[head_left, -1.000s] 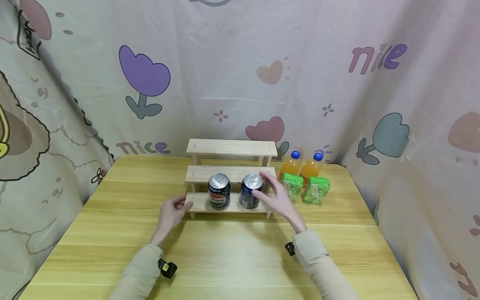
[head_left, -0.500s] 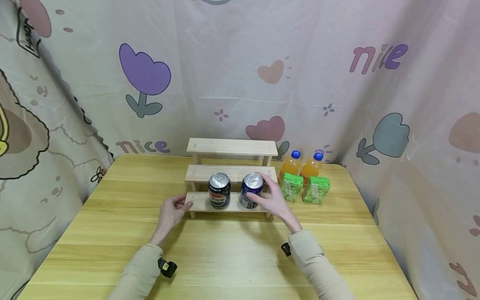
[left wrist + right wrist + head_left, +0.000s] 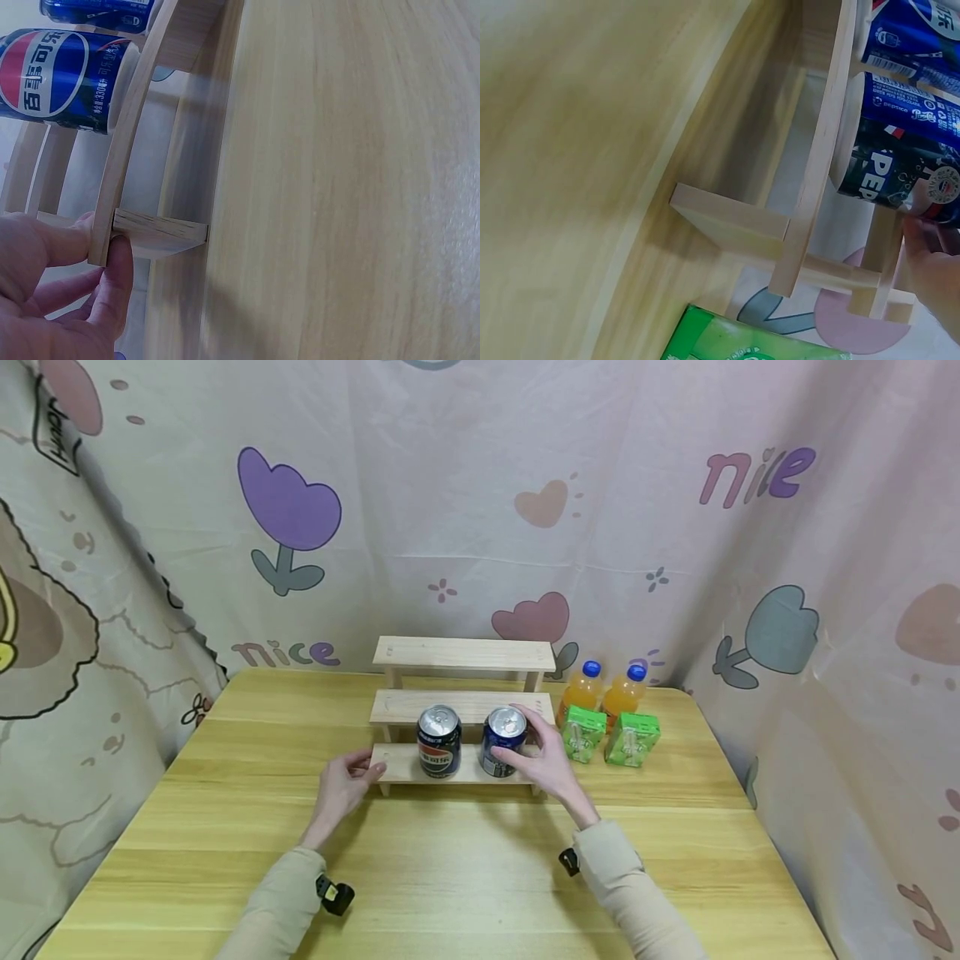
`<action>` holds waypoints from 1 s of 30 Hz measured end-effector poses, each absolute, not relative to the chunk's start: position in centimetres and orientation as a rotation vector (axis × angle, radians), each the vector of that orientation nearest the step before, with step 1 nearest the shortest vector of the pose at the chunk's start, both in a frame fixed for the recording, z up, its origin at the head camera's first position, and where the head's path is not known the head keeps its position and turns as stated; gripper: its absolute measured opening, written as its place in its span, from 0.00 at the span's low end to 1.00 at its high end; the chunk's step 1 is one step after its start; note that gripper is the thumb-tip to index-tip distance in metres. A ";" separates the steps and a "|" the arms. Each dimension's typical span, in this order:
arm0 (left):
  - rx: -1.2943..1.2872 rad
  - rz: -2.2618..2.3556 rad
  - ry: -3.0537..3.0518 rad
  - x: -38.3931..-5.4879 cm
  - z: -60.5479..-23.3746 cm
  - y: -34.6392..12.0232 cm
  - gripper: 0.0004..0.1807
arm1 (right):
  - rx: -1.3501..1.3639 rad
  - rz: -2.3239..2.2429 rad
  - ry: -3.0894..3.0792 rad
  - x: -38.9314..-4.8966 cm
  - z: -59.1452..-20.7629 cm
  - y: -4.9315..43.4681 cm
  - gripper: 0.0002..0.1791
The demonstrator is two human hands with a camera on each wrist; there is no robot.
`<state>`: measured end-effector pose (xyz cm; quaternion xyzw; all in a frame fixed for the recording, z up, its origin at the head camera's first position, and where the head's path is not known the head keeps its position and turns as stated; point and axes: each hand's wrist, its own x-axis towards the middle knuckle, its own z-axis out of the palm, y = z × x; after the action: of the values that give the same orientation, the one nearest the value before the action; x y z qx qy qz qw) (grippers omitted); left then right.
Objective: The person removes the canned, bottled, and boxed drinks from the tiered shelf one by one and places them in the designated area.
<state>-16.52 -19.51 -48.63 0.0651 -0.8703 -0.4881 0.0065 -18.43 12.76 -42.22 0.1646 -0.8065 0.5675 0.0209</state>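
Observation:
A three-tier wooden shelf (image 3: 465, 653) stands on the table. Two dark blue Pepsi cans sit upright on its lowest board: the left can (image 3: 439, 745) faces its logo forward, and the right can (image 3: 497, 739) is partly covered by fingers. My left hand (image 3: 341, 795) pinches the left end of that board, thumb above and fingers below, as the left wrist view shows. My right hand (image 3: 551, 767) grips the right can from its right side, thumb in front and fingers behind. Only part of this hand (image 3: 936, 259) appears in the right wrist view.
Right of the shelf stand two orange juice bottles (image 3: 623, 695) with blue caps. Two green drink cartons (image 3: 633, 742) stand in front of them. A patterned curtain (image 3: 450, 493) hangs behind the wooden table (image 3: 450, 877) and along both sides.
My right hand has shifted slightly left, its thumb and fingers settling further round the right can. The left hand keeps its hold on the board.

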 end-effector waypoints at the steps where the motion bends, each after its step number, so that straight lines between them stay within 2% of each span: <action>1: 0.207 -1.526 -2.723 -16.5 -48.6 -19.5 0.26 | 0.515 1.764 -2.486 -18.2 -41.9 12.7 0.40; 10: 0.207 -1.532 -2.709 -16.5 -48.5 -19.5 0.25 | 0.506 1.781 -2.398 -17.4 -41.2 12.4 0.39; 17: 0.216 -1.541 -2.708 -16.3 -48.5 -19.4 0.24 | 0.433 1.833 -2.278 -18.7 -44.8 13.2 0.40; 30: 0.221 -1.554 -2.691 -16.2 -48.5 -19.4 0.24 | 0.277 1.918 -2.033 -18.0 -44.8 15.7 0.39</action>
<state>-16.24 -19.40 -48.53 0.0711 -0.8637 -0.4987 0.0134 -18.01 15.65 -44.85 0.0974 -0.7138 0.6734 0.1660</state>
